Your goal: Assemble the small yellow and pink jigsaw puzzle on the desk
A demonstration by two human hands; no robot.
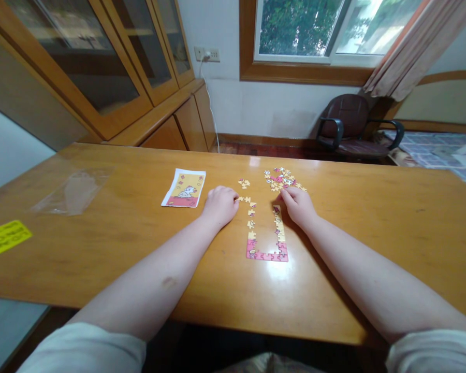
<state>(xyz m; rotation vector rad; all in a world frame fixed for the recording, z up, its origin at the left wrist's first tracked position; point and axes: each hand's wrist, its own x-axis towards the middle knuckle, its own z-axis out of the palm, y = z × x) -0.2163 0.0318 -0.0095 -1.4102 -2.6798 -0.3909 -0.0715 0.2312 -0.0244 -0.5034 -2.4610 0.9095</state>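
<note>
From my seat at the far end of the feed, I start with the left hand [221,206]: its fingers are curled in, tips at the outer end of a short run of yellow pieces [247,199]. I read that as a touch, but I cannot tell whether a piece is pinched. The right hand [298,204] is curled too, thumb and forefinger drawn together; whether anything sits between them I can't make out.

The relation that matters most, I judge, is the gap at the far end of the puzzle border [266,256]. The border lies between my two forearms as a narrow U, long axis running away from me, pink base nearest, mouth facing the window. The yellow run bends left off its left side, straight to the left fingertips, so the left hand is nearer that corner; the right hand is just beside the top of the right side. The left side looks gappy, the right more tightly joined.

Farther out, the loose pile [283,180] lies just beyond the right hand, plainly the nearer one, and a small cluster [244,183] lies beyond the left fingertips. The picture card [186,189] is left of the left hand. Both palms are hidden, and the pile's individual shapes blur together.
</note>
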